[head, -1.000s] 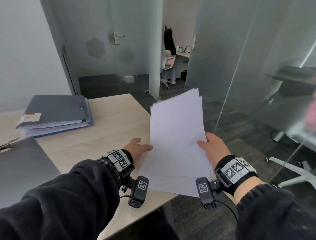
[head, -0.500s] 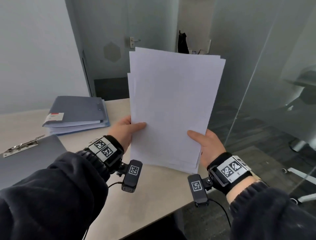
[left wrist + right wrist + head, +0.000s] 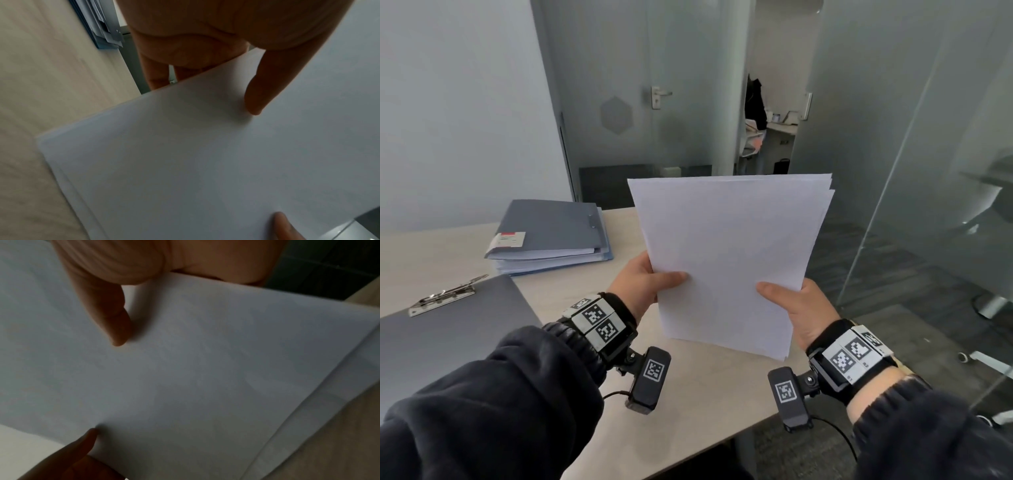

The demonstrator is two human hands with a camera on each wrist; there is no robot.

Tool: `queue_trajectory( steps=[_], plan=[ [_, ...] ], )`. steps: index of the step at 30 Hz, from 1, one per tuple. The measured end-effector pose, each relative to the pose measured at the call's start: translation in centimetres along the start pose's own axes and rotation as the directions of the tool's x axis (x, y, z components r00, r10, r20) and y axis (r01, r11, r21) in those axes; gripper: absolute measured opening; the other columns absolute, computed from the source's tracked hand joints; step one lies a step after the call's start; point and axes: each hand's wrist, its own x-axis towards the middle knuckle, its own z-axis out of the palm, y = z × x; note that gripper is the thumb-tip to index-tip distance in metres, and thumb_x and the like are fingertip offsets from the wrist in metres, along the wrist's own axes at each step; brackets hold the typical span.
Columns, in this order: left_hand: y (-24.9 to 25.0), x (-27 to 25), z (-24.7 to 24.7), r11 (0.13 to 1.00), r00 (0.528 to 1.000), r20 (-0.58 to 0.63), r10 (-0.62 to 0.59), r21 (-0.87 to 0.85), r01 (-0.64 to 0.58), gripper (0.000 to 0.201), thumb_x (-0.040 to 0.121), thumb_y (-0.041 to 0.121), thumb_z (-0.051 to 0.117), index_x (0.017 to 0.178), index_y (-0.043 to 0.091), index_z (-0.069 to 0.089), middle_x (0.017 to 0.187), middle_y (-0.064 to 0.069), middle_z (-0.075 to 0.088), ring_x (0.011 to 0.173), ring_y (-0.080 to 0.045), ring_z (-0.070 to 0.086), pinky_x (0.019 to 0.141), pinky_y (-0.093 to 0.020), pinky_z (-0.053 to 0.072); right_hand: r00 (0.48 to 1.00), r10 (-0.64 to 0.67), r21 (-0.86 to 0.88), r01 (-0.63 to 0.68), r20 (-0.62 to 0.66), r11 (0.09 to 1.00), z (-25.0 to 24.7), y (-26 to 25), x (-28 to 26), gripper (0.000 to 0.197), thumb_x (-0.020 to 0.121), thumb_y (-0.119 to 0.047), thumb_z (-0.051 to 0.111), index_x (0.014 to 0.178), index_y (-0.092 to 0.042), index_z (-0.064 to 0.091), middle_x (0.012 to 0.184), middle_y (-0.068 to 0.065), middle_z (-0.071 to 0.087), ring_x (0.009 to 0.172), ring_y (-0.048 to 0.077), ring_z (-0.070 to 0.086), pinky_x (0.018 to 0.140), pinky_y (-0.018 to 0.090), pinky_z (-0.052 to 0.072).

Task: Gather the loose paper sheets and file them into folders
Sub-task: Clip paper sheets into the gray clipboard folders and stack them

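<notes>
White paper is being pinched from both sides: the left hand (image 3: pixel 643 281) is gripping the stack of sheets (image 3: pixel 726 260) at its 9 o'clock edge, thumb on the near face and fingers behind, while the right hand (image 3: pixel 796 308) is gripping it at about 4 o'clock in the same manner. Both wrist views are confirming a thumb lying flat on the front sheet. The stack is being held nearly upright above the table (image 3: pixel 688 428), probably so that its bottom edge can be tapped level (the edges at the upper right and lower right corners are showing uneven, stepped layers). Relative to the hands, the sheets are extending upward toward 12 o'clock, the bottom edge hanging clear of the tabletop.

Outward from the hands, a blue binder (image 3: pixel 551 233), closed and full of paper, is lying at 10 o'clock, well apart from the stack. A grey clipboard folder (image 3: pixel 448 329) with a metal clip is lying at 8 o'clock, and appears the likelier destination, since it is nearer.
</notes>
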Motion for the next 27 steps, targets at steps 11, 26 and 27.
queue_trajectory(
  steps=[11,26,27],
  plan=[
    [-1.3,-0.6,1.4,0.999,0.999,0.003,-0.034,0.009,0.034,0.041,0.07,0.011,0.07,0.111,0.014,0.069,0.107,-0.006,0.075,0.094,-0.022,0.072,0.082,-0.037,0.054,0.996,-0.053,0.035,0.055,-0.069,0.998,-1.4,0.8,-0.8,0.019,0.088,0.001,0.068,0.103,-0.01,0.073,0.104,0.011,0.077,0.094,0.026,0.074,0.081,0.038,0.056],
    [-0.2,-1.4,-0.6,0.972,0.993,-0.015,-0.115,0.204,0.116,0.016,0.092,0.002,0.063,0.104,0.009,0.071,0.098,-0.005,0.077,0.084,-0.018,0.073,0.074,-0.027,0.058,1.0,-0.014,-0.223,0.013,-0.004,0.975,-0.2,1.6,-0.2,0.032,0.093,0.004,0.058,0.079,-0.015,0.079,0.096,0.016,0.076,0.091,0.027,0.07,0.089,0.045,0.053],
    [0.2,-1.6,-1.4,0.962,0.992,-0.013,-0.122,0.243,0.122,0.015,0.092,0.005,0.065,0.105,0.009,0.071,0.097,-0.005,0.077,0.084,-0.018,0.073,0.073,-0.028,0.059,1.0,-0.023,-0.243,0.022,-0.004,0.97,0.5,1.7,-0.1,0.029,0.093,0.003,0.058,0.08,-0.013,0.078,0.095,0.015,0.076,0.089,0.025,0.07,0.086,0.043,0.054]
  ],
)
